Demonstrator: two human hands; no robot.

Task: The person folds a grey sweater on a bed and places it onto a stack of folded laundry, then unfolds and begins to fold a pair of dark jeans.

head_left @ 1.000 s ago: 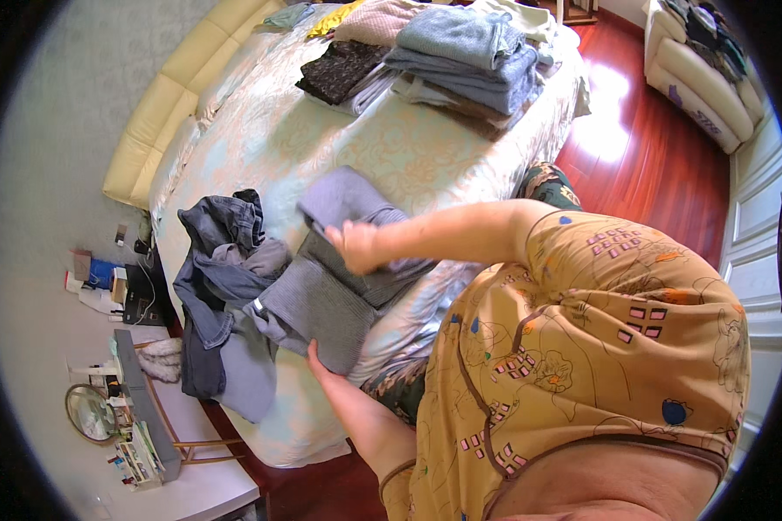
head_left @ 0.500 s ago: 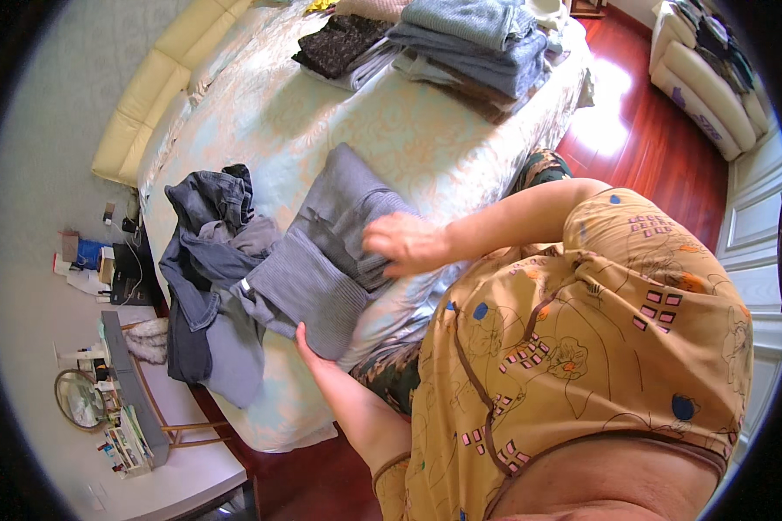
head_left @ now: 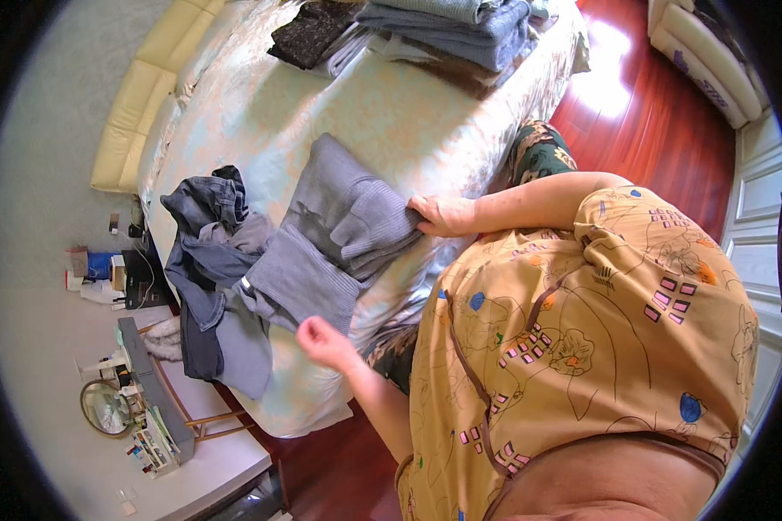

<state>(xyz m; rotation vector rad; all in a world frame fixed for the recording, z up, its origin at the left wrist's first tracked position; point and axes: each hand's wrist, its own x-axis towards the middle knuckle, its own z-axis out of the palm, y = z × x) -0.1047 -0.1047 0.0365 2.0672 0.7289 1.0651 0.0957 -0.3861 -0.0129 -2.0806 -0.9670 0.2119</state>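
Note:
A grey knit sweater (head_left: 343, 217) lies partly folded on the bed, its ribbed edges toward me and a small white tag at its left side. My right hand (head_left: 443, 214) pinches the ribbed edge at the sweater's right corner. At the near edge of the lower folded part, my left hand (head_left: 326, 342) is closed with curled fingers, seemingly on the fabric; the fingertips are partly hidden. Left of the sweater are crumpled dark blue-grey jeans (head_left: 202, 208) and other grey clothing.
The bed (head_left: 226, 113) has a pale patterned cover. At its far end are stacked folded clothes (head_left: 452, 35) and a dark folded garment (head_left: 313, 35). A desk (head_left: 182, 486) with a round mirror (head_left: 107, 408) stands at lower left. Reddish wood floor (head_left: 643, 130) lies to the right.
My right hand has moved from above the sweater to its right corner and closed on the edge. My left hand has curled its fingers at the near edge. The view has shifted slightly.

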